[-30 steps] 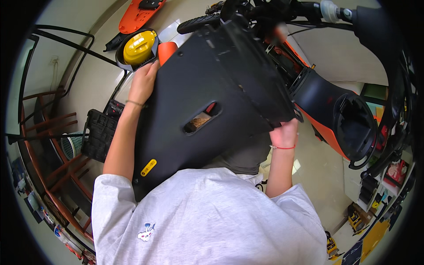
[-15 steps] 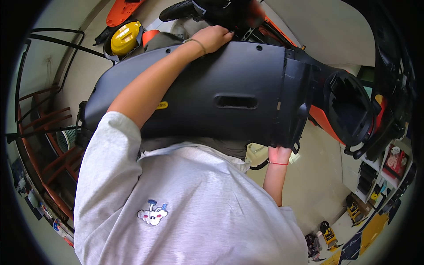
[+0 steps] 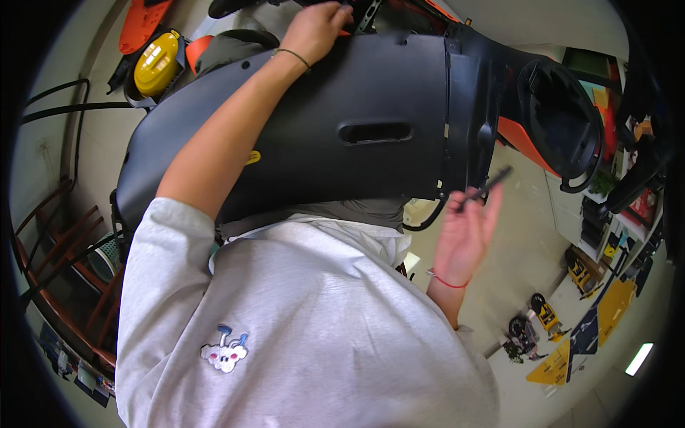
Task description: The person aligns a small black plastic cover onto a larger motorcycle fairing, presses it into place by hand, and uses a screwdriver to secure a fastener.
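A large black plastic panel (image 3: 307,157) with an oval slot (image 3: 376,133) lies across in front of my body. It looks like part of an electric scooter, though I see only part of the vehicle. My left forearm crosses over the panel, and my left hand (image 3: 314,32) is at its far edge with curled fingers. What those fingers hold, if anything, is hidden. My right hand (image 3: 465,232) is off the panel's near right corner, gripping a slim black stick-like piece (image 3: 491,185). Its exact kind is blurred.
Right of the panel is a round black part (image 3: 560,118) with orange trim. A yellow rounded object (image 3: 157,64) and an orange piece (image 3: 143,25) lie at the far left. Wooden chairs (image 3: 61,250) stand left. Shelves (image 3: 606,228) and small yellow models (image 3: 546,314) are at right.
My right hand has come out from under the panel's near right edge and now shows the slim black piece. The view has shifted; my left hand stays by the far edge.
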`<state>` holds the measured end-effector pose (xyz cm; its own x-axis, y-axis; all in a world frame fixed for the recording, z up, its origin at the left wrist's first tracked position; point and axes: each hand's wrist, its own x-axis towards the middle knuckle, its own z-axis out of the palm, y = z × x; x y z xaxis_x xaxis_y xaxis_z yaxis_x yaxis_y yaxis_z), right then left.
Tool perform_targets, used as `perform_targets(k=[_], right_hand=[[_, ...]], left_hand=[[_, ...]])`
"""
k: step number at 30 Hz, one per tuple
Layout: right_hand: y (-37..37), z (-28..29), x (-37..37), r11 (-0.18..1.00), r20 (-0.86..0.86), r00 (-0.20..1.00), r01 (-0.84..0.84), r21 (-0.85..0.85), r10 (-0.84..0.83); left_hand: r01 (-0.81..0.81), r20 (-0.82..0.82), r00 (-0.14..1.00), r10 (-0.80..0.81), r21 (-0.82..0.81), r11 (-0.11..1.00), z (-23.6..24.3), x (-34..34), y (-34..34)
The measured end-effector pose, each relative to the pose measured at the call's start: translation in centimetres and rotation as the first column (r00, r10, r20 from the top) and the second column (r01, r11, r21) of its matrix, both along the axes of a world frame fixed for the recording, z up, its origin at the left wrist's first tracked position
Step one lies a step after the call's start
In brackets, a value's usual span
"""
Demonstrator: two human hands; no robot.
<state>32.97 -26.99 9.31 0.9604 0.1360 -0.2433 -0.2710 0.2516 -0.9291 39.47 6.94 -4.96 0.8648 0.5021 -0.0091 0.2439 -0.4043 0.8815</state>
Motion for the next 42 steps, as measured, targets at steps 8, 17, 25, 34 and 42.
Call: perform_targets(k=[8, 17, 25, 34, 42], right_hand=[[8.7, -3.5, -2.4, 0.92, -0.432, 0.815, -0.306, 0.244, 0.386], [8.6, -5.4, -2.0, 0.932, -0.465, 0.808, -0.329, 0.154, 0.362], [7.3, -3.3, 2.7, 0.735, -0.128, 0.83, -0.544, -0.406, 0.543], [7.5, -4.6, 5.9, 0.692, 0.003, 0.789, -0.538, -0.481, 0.615], [7.8, -5.0, 6.4, 0.534, -0.113, 0.749, -0.561, -0.632, 0.653]], left_hand=[[0.235, 0.088, 0.972, -0.218, -0.382, 0.894, 9.0, -11.5, -7.5], [0.309, 0.048, 0.949, -0.311, -0.329, 0.892, 8.3, -14.9, -9.4], [0.307, -0.012, 0.949, -0.314, -0.184, 0.934, 9.1, -15.1, -8.0], [0.113, -0.058, 0.993, -0.102, 0.237, 0.965, 7.4, -16.7, -7.0], [0.149, -0.007, 0.988, -0.157, 0.365, 0.919, 6.6, -15.5, -8.5]])
